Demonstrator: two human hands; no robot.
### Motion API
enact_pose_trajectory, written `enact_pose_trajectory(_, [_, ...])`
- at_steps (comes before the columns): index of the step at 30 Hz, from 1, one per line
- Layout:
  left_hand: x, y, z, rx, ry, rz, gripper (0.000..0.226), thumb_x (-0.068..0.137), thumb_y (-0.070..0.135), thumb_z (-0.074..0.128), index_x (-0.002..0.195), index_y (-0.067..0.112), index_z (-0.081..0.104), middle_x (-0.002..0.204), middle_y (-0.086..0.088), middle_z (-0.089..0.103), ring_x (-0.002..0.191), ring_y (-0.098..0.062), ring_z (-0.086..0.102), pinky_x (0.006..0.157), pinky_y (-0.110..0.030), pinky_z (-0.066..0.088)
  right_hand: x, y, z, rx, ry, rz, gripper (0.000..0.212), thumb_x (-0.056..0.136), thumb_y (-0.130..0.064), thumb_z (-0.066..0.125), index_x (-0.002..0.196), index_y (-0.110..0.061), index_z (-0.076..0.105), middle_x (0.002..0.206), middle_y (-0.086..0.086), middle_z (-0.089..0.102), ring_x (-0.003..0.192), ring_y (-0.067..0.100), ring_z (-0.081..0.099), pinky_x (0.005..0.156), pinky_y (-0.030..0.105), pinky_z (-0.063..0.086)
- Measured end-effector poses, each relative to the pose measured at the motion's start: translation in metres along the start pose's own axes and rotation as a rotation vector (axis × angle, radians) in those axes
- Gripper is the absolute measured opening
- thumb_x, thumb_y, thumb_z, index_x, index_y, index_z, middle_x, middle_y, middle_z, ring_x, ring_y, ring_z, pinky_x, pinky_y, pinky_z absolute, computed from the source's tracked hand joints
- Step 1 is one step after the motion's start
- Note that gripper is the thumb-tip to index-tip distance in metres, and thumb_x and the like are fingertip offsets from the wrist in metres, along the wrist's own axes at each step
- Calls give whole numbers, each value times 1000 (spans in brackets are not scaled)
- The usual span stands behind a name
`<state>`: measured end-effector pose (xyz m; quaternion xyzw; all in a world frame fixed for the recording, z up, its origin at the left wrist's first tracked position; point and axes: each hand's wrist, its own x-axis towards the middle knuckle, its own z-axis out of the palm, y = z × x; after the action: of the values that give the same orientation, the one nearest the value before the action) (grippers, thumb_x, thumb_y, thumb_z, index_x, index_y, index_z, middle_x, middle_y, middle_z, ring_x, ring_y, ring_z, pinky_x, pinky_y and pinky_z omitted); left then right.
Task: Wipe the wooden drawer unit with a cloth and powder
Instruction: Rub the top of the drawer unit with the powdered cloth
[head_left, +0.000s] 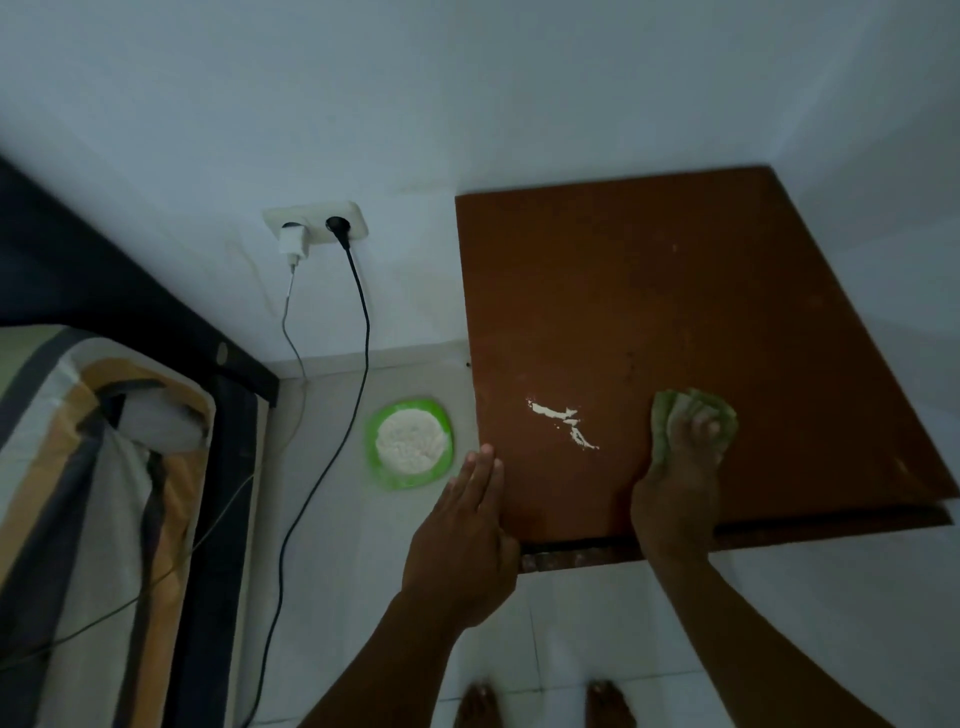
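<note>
The wooden drawer unit (675, 312) stands in the corner, seen from above. Near the front edge of its top, the right hand (680, 467) presses a bunched green cloth (662, 421) down, fingers (696, 421) curled over it. A thin streak of white powder (563, 421) lies just left of the cloth. The left hand (462, 535) rests flat against the unit's left front corner, fingers straight and together. On the floor left of the unit sits a green plate (374, 441) heaped with more powder.

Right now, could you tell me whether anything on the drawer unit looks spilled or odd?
A small streak of white powder lies on the drawer unit top, left of the cloth held by the right hand; probably deliberate.
</note>
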<state>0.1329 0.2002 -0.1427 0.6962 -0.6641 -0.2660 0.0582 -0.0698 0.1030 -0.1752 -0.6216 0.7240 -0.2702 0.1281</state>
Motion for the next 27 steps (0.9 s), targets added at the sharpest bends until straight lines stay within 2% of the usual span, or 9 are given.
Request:
enact_pose_trajectory(2, [0,-4,-4,19,-18,31,86,79,48,3,158,16,1,164,3,-15,150,-11,-14,124,-32,10,-16,-37,28,-20,-51,-47,68,81,12,51,147,-3,39,153,22,38,147,38,25,119,54,23])
enact_pose_trajectory(5, [-3,-13,-6,13,-49,82,86,78,46,9,158,18,-4,165,1,-13,151,-14,-13,124,-34,13,-20,-103,66,146,-215,-175,49,91,-9,48,140,-6,50,149,18,45,143,34,36,117,53,30])
enact_pose_trajectory(7, [-6,-19,-7,9,-60,123,86,77,42,13,158,18,-5,166,-1,-9,152,-17,-9,124,-35,15,-3,-138,71,347,-386,-214,45,91,-6,46,135,-7,56,145,15,50,140,31,41,118,38,30])
enact_pose_trajectory(9, [-8,-22,-7,47,-81,143,85,79,43,12,157,14,-4,166,-4,-12,152,-18,-11,124,-37,11,19,-151,63,378,-409,-153,44,93,1,50,134,-13,58,144,8,53,139,24,44,114,21,26])
enact_pose_trajectory(14, [4,-26,-3,54,-52,164,80,85,44,12,158,12,1,166,-4,-11,152,-17,-11,124,-38,10,54,-90,25,237,-95,6,45,98,-1,47,139,-16,54,149,7,48,142,22,40,117,24,28])
enact_pose_trajectory(16, [11,-25,-6,58,-63,169,84,82,47,6,158,12,-2,165,-4,-13,152,-17,-12,124,-38,9,49,-63,24,104,-83,29,48,99,-3,44,146,-15,45,154,10,41,145,27,33,120,38,29])
enact_pose_trajectory(18, [19,-24,-8,58,-59,174,85,80,47,3,158,12,0,165,-4,-11,152,-17,-10,124,-38,9,33,-54,35,-41,-100,-110,58,92,5,48,148,-6,38,155,16,36,148,30,27,120,49,26])
enact_pose_trajectory(23, [23,-28,-4,77,-34,171,79,84,39,16,158,13,5,166,-3,-7,152,-15,-8,124,-35,10,21,-80,49,208,-256,-362,46,90,11,53,132,-6,59,145,11,52,140,22,42,117,41,34])
enact_pose_trajectory(27, [26,-27,-8,98,-40,183,80,84,41,12,158,13,4,166,-4,-7,152,-17,-7,124,-37,10,61,-33,12,184,-112,-130,52,92,9,52,137,-15,55,146,7,52,137,26,46,115,43,37])
